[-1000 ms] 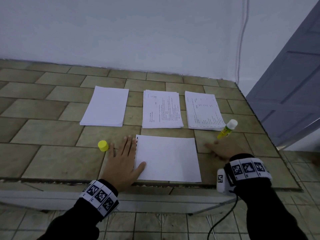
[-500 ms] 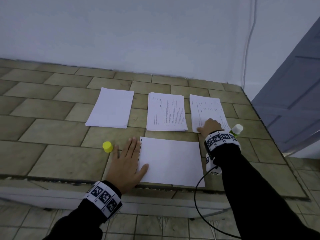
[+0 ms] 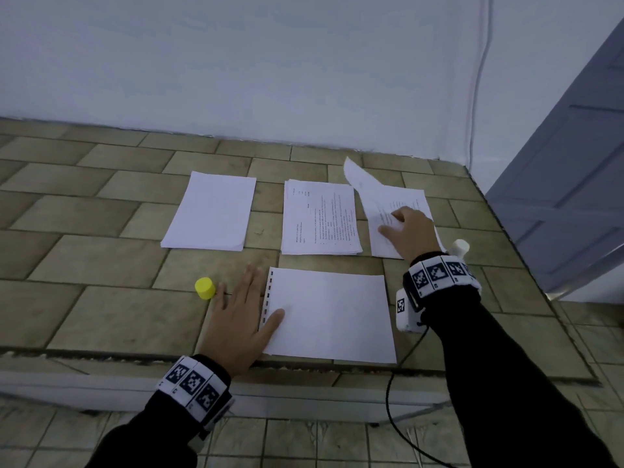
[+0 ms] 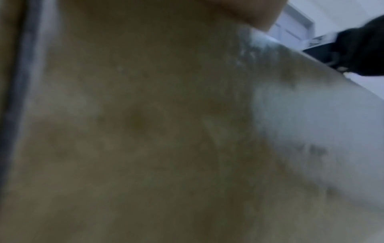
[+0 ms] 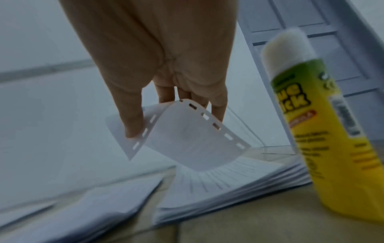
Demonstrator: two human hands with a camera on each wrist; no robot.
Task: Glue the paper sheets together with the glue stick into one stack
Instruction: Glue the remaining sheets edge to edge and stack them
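right hand (image 3: 410, 231): pinches the top sheet (image 3: 366, 187) of the right pile, near the far right corner of the tabletop (image 3: 101, 309); the sheet is curled upward.
left hand (image 3: 238, 320): flat with straight fingers, beside the near edge; its thumb lies on the blank sheet (image 3: 332, 314).
glue stick (image 5: 324, 139): yellow body, white tip without cap, stands just beside the right pile.
cap (image 3: 204, 288): yellow, left of the left hand.
right wrist view: shows punched slots along the edge of the lifted sheet.
left wrist view: only blur.
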